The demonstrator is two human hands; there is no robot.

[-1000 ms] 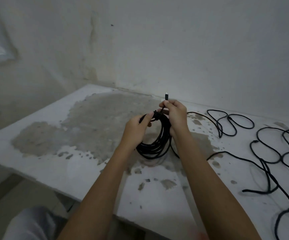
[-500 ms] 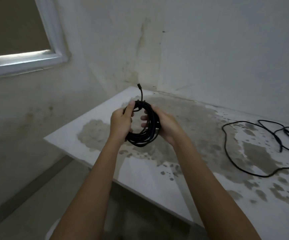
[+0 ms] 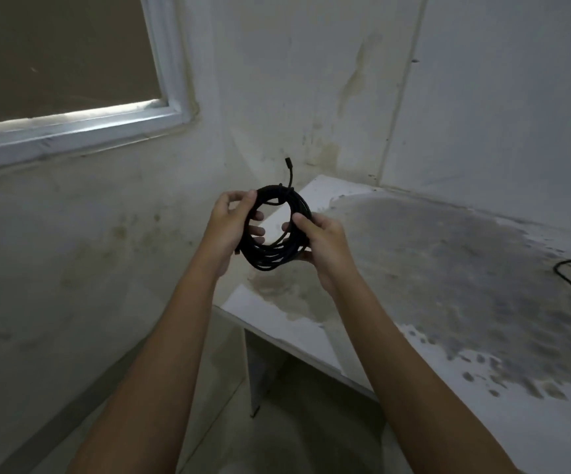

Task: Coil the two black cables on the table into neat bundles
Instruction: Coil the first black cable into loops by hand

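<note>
The left hand (image 3: 231, 230) is curling its fingers round the coil (image 3: 270, 260) on its left side. The right hand (image 3: 325, 249) is pinching the right side, holding it over the table (image 3: 448, 268) corner. The plug end (image 3: 288, 164) is sticking up untucked, so easing either grip risks loops springing apart.

Window (image 3: 61, 63) (white-framed); stained wall (image 3: 311, 80)
</note>
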